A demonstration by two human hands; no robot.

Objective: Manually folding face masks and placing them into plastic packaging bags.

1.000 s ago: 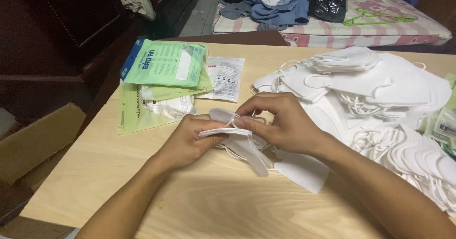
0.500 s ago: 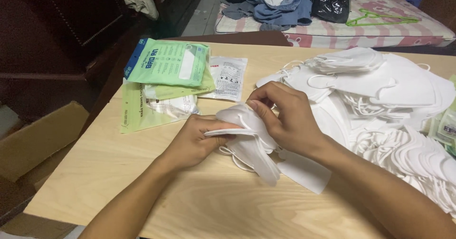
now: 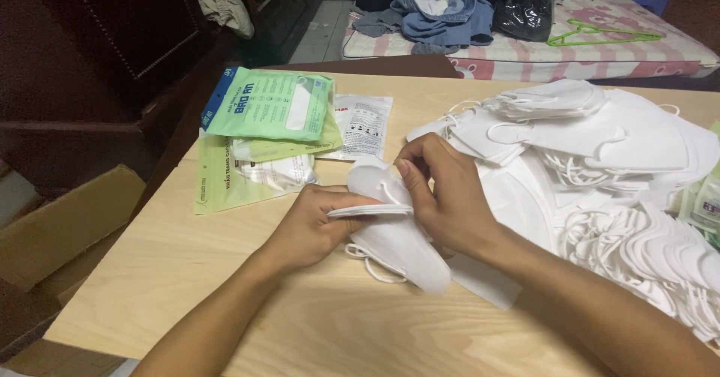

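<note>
Both hands work 1 small stack of folded white masks (image 3: 394, 234) held just above the table (image 3: 225, 302), near its middle. Left hand (image 3: 315, 223) grips the stack from the left, fingers closed on its edge with a thin white ear loop (image 3: 367, 210) stretched flat across the top. Right hand (image 3: 442, 197) sits over the stack's far end, thumb and forefinger pinched together on the upper tip. A second loop hangs loose below the stack, touching the table. Judgement: the step in hand is squaring and bundling the stack with its own loop. The next move would call for keeping the left grip firm while the right draws the loop over without the masks fanning out. Mask pile (image 3: 600, 167) lies right; green packets (image 3: 266, 111) lie left, apart.
</note>
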